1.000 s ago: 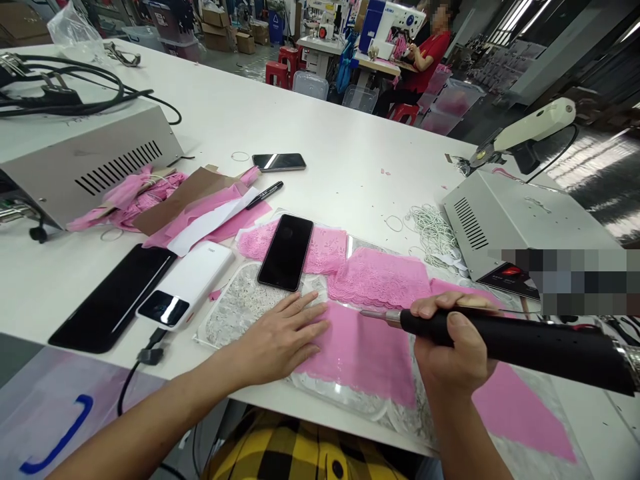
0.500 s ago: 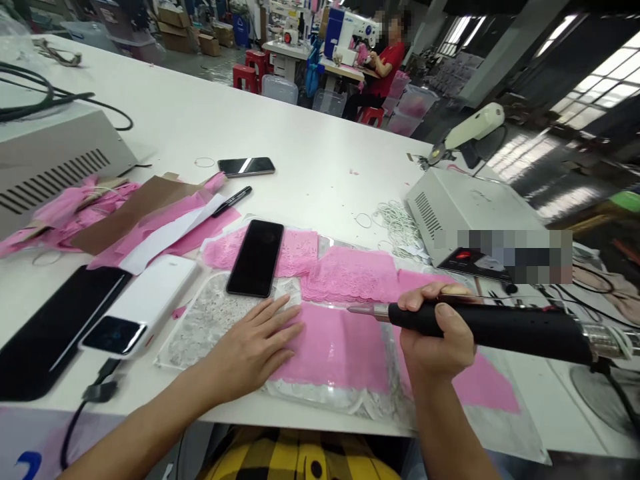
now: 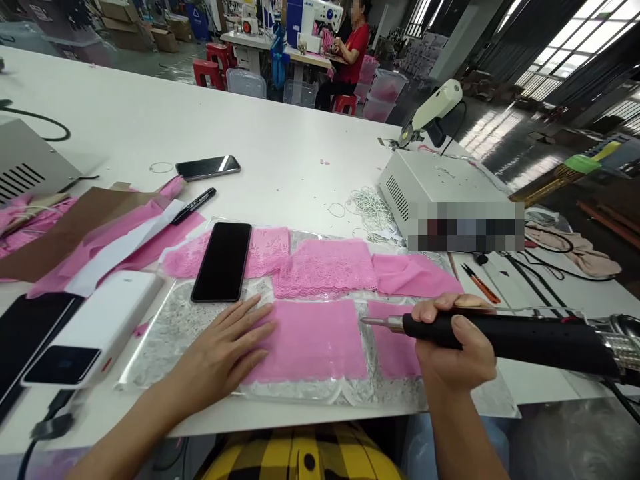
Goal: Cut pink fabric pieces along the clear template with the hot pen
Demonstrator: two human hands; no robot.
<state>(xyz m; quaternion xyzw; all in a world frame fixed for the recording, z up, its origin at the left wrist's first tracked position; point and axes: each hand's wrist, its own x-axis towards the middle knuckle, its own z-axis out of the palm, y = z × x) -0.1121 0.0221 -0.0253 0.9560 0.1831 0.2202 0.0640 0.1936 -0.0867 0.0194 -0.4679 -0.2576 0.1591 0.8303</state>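
The pink panel (image 3: 313, 340) lies flat on a clear sheet (image 3: 173, 333). At the panel's left edge, the left hand (image 3: 213, 353) is spread; right of the panel, the right hand (image 3: 457, 347) wraps the black tool (image 3: 540, 343), which could snag the fabric if lowered carelessly. Behind-left of the panel, the phone (image 3: 223, 263) could shift if nudged.

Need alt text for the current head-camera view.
The right hand grips a black cylindrical tool with a pointed metal tip, while the left hand lies spread over the left edge of a pink fabric panel. Beyond the left hand, a black smartphone lies partly on pink lace; a gray vented box stands farther back at right.
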